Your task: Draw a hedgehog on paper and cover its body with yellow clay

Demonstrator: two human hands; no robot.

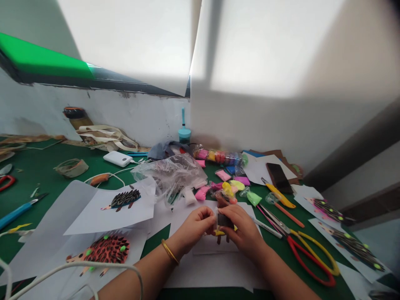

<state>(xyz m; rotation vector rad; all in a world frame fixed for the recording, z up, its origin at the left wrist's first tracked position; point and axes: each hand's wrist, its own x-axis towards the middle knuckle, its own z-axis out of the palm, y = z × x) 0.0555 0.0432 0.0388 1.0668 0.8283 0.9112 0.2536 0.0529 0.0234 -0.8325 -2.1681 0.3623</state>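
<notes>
My left hand (200, 225), with a yellow bangle (170, 251) at its wrist, is closed in a pinch over the white paper (206, 266) at centre. What its fingers hold is too small to make out. Touching distance to the right, my right hand (240, 227) grips a dark brown packet (225, 221) in clear wrap. Beneath the hands, yellow and brown parts of a figure show on the paper, mostly hidden. Small packets of coloured clay, such as a pink one (202, 192) and a green one (253, 197), lie just beyond my hands.
Red and yellow scissors (312, 250), a yellow cutter (281, 196) and a phone (279, 177) lie right. Hedgehog pictures (106, 250) lie on both sides. A plastic bag (171, 175) sits behind, with a white power bank (118, 158) and a blue knife (15, 214) left.
</notes>
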